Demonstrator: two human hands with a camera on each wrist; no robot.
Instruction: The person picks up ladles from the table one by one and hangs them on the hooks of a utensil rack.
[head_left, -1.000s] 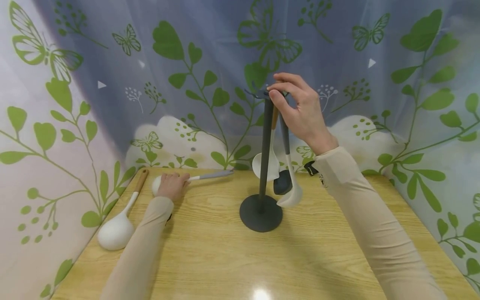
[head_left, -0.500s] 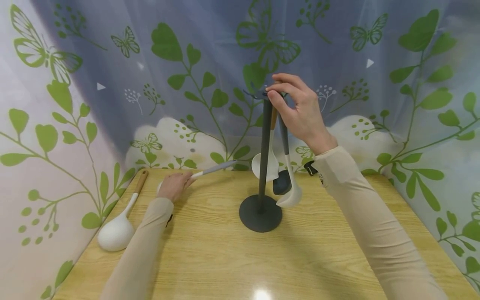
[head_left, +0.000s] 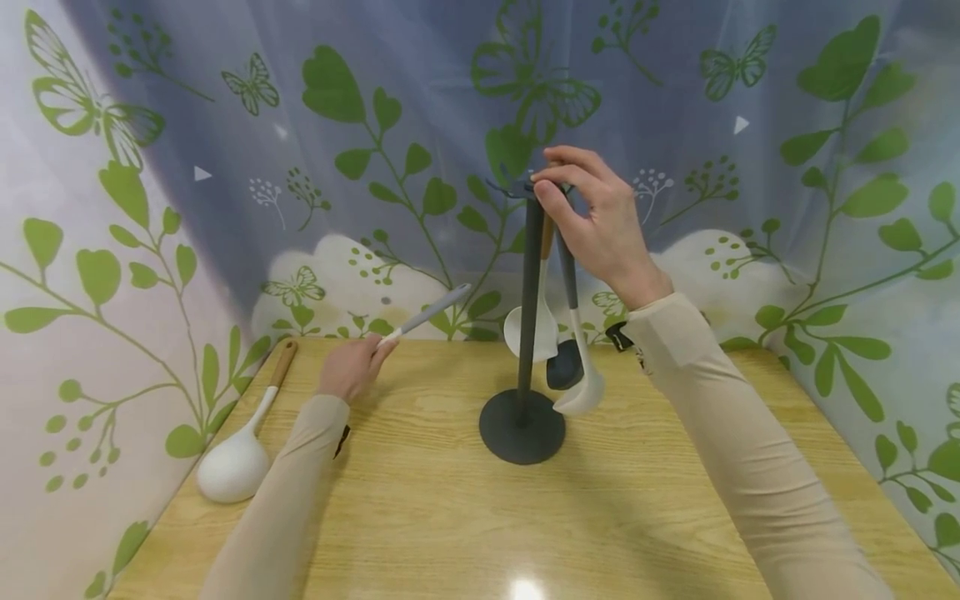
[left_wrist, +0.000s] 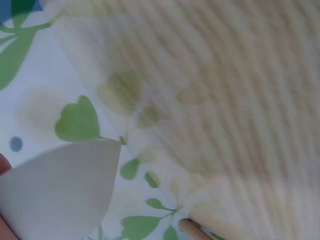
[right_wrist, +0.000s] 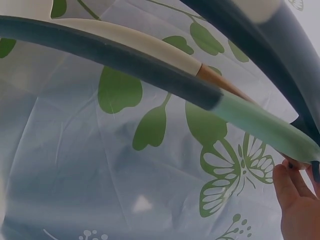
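Note:
My left hand grips a utensil with a grey handle and white neck, its handle tilted up off the table. In the left wrist view its broad, whitish head shows beside a sliver of fingers; the hand hides the head in the head view. My right hand holds the top of a dark utensil stand between thumb and fingers. From the stand hang a white ladle with a dark grey handle, a black-headed utensil and a white-headed utensil with a wooden handle.
A white ladle with a wooden handle lies at the table's left edge, bowl down, next to my left forearm. The stand's round base rests on the wood-grain table. A patterned curtain closes off the back and sides.
My left hand has taken up the grey-handled utensil, and its handle end has risen from the table to slant upward. My right hand stays at the stand's top.

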